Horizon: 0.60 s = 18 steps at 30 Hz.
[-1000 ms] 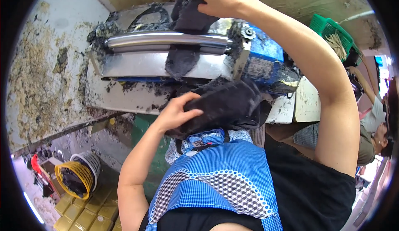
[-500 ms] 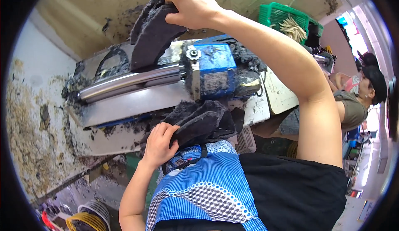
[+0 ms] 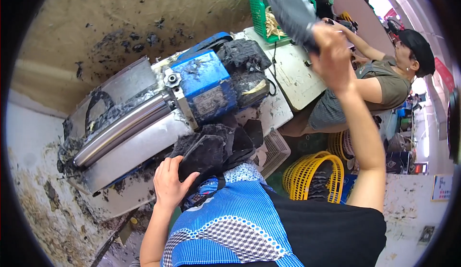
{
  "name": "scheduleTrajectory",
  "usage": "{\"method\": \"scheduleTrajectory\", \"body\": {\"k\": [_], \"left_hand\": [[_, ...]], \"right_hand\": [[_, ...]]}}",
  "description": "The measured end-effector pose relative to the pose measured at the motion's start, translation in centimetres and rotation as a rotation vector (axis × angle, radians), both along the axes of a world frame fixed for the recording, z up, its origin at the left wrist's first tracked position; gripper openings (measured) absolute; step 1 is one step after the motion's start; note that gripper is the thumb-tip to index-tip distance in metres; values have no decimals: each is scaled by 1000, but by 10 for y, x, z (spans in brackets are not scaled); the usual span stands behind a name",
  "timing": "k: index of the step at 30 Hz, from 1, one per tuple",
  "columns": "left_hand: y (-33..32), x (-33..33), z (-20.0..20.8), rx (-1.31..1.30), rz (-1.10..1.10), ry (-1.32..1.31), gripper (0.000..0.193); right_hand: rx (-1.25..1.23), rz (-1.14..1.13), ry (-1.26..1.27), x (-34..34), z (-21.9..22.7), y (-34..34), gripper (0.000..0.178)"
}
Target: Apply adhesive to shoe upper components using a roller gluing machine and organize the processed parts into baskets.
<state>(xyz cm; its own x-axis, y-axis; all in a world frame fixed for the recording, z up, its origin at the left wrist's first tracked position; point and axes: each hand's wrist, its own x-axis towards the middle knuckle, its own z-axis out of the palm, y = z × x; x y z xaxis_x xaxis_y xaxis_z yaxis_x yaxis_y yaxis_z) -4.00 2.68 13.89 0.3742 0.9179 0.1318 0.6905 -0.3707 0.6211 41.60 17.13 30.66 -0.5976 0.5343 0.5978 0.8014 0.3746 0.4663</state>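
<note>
Raised at the upper right, my right hand (image 3: 333, 58) is closed on dark, curved sheet pieces (image 3: 290, 7), blurred by motion. Whether it grips one piece or several I cannot tell. Against my apron lies a stack of black, flat sheet pieces (image 3: 206, 154). My left hand (image 3: 168, 183) rests at the left edge of that stack, thumb spread away from its fingers. Beyond the stack stands a blue machine (image 3: 204, 84) with shiny metal rollers (image 3: 120, 127), covered in dark fluff. Nothing lies on the rollers.
A green basket (image 3: 258, 15) with pale strips stands at the back. On the right, a person (image 3: 384, 79) in a dark cap works at a white table (image 3: 300, 84). Yellow baskets (image 3: 300, 175) sit below, one holding dark pieces. Dark scraps cling to the wall (image 3: 144, 17).
My right hand has swung from above the rollers to the upper right, carrying the dark pieces away from the machine. My view has turned right. The left hand stays by the stack, its fingers straighter.
</note>
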Motion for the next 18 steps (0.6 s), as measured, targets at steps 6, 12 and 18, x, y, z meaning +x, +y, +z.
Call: {"method": "scheduleTrajectory", "body": {"k": [6,12,18], "left_hand": [[9,4,9,-86,-76,11,41],[12,-11,19,-247,-60,36,30],[-14,-64,26,-570,340,-665,27]], "right_hand": [[-539,-366,159,28,-234,-117,39],[-705,-376,325,-21,-269,-155,56],[-524,-209,623,-52,-167,-76,37]]}}
